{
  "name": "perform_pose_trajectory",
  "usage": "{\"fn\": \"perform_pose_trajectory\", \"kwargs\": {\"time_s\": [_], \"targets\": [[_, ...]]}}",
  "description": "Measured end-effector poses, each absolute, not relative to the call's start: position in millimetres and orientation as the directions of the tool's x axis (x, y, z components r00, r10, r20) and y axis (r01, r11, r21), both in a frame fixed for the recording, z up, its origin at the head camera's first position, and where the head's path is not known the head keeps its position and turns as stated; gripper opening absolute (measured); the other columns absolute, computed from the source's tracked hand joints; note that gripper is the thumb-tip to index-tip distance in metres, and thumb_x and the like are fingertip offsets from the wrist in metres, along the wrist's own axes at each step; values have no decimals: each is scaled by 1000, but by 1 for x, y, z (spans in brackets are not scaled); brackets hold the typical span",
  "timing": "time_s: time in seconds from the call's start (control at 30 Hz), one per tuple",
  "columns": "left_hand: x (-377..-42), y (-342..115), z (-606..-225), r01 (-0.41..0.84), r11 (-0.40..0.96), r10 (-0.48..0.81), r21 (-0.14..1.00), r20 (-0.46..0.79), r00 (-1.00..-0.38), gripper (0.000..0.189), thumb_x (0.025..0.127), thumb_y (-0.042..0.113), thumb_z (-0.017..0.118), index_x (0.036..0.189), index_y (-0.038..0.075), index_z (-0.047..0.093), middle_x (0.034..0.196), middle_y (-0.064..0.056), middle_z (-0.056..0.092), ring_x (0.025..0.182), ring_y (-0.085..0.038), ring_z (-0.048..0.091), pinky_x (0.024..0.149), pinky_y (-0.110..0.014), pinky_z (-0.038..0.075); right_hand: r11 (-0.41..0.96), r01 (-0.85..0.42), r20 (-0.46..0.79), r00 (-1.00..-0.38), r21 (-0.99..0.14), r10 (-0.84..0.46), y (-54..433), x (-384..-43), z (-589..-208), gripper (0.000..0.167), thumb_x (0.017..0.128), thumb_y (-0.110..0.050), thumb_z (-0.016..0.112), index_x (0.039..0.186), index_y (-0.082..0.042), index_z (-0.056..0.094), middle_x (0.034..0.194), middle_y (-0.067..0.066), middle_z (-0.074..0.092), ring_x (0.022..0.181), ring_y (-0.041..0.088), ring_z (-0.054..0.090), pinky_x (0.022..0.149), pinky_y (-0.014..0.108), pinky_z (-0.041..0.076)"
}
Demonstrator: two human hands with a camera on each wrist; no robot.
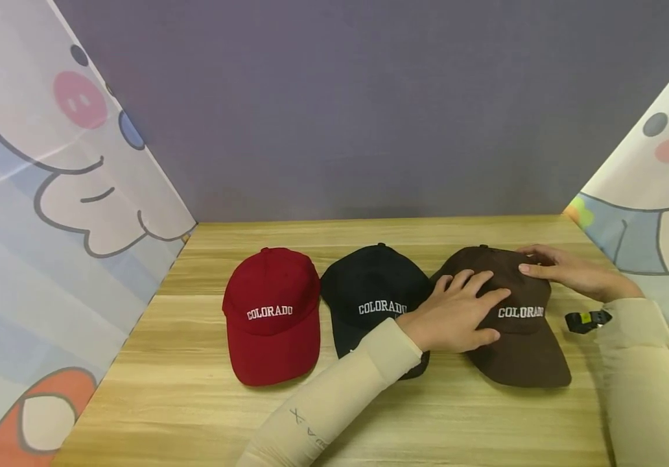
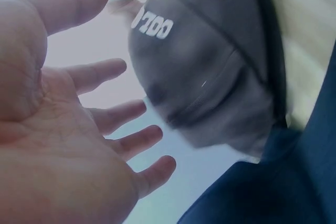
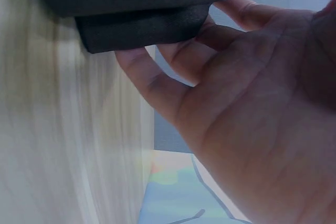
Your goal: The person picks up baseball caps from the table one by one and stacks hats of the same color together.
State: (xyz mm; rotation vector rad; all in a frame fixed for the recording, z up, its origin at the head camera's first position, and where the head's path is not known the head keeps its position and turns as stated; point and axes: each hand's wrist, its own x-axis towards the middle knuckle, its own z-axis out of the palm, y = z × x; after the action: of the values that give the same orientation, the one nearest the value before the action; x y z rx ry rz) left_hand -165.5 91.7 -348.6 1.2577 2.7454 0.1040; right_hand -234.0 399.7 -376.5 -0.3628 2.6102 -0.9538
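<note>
Three baseball caps lettered COLORADO lie in a row on the wooden table: a red cap (image 1: 273, 324), a black cap (image 1: 369, 285) and a brown cap (image 1: 515, 357). Above the brown cap's left side, my left hand (image 1: 454, 314) spreads its fingers, and the left wrist view shows a gap between palm and cap. My right hand (image 1: 579, 272) holds the back right of the brown cap, thumb on the crown and fingers behind. In the right wrist view its fingertips touch the cap's dark lower edge (image 3: 142, 30). My left forearm covers part of the black cap's brim.
Beside the right cuff is a small black device (image 1: 579, 322) with a yellow mark. A grey wall (image 1: 381, 117) stands behind the wooden table (image 1: 194, 363). Cartoon-printed sheets (image 1: 13, 194) rise at both sides.
</note>
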Motion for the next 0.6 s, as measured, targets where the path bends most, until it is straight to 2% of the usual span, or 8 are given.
{"fn": "perform_pose_trajectory", "kwargs": {"time_s": [0.27,0.4,0.47,0.53,0.6], "targets": [[-166,58,-311,755,632,752,175,93,-652,62,105,52,49,161,34,28,169,6,23,158,-15,20,127,-44,23,770,-131,-218,-917,-625,-333,402,-226,-378,63,109,-36,46,155,3,27,145,34,46,130,50,49,92,50,50],[-168,23,-294,744,634,703,211,244,-668,58,105,45,54,158,27,38,165,1,34,155,-18,28,126,-46,25,793,-143,-219,-918,-592,-329,399,-226,-373,59,108,-38,48,151,1,35,140,28,54,123,29,57,89,39,51],[-170,2,-288,733,640,666,232,310,-679,56,104,41,58,155,24,43,162,-2,39,153,-21,33,125,-49,26,802,-147,-223,-918,-579,-329,397,-227,-368,58,108,-38,49,149,1,38,138,25,57,120,24,57,89,38,51],[-173,-20,-283,721,646,627,250,365,-688,55,102,36,61,152,19,46,159,-5,43,151,-25,37,123,-51,28,806,-152,-231,-913,-572,-337,394,-227,-364,59,108,-38,49,148,2,38,136,26,58,119,28,59,90,42,52],[-174,-43,-279,701,663,584,263,404,-704,54,101,33,64,151,16,49,157,-7,46,148,-26,40,123,-51,30,812,-152,-242,-909,-563,-339,392,-227,-361,60,108,-39,49,148,3,37,137,27,57,121,37,59,91,48,52]]}}
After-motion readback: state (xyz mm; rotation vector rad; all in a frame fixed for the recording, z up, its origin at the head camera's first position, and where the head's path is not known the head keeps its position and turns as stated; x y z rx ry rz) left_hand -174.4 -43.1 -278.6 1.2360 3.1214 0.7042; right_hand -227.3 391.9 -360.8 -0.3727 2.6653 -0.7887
